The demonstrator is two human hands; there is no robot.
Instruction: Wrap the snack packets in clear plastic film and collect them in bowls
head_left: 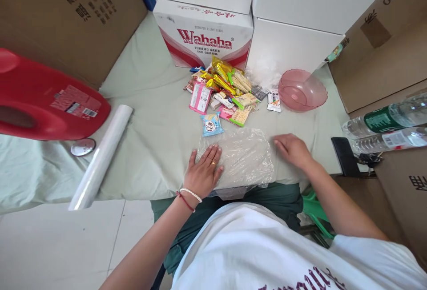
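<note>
A clear plastic bag (pixel 245 156) lies flat on the pale green cloth (pixel 153 116) in front of me. My left hand (pixel 203 172) rests flat on the bag's left edge, fingers stretched out and a ring on one finger. My right hand (pixel 292 148) lies at the bag's right edge with fingers loosely curled down on the cloth; nothing shows in it. Just beyond the bag lies a blue snack packet (pixel 212 124), and behind it a pile of small wrapped snacks (pixel 227 90).
A pink plastic bowl (pixel 302 90) sits at the right of the snacks. A roll of clear film (pixel 102 156) and a red jug (pixel 43 101) lie at the left. Wahaha box (pixel 203 36), white and brown cartons stand behind; water bottles (pixel 387 127) at right.
</note>
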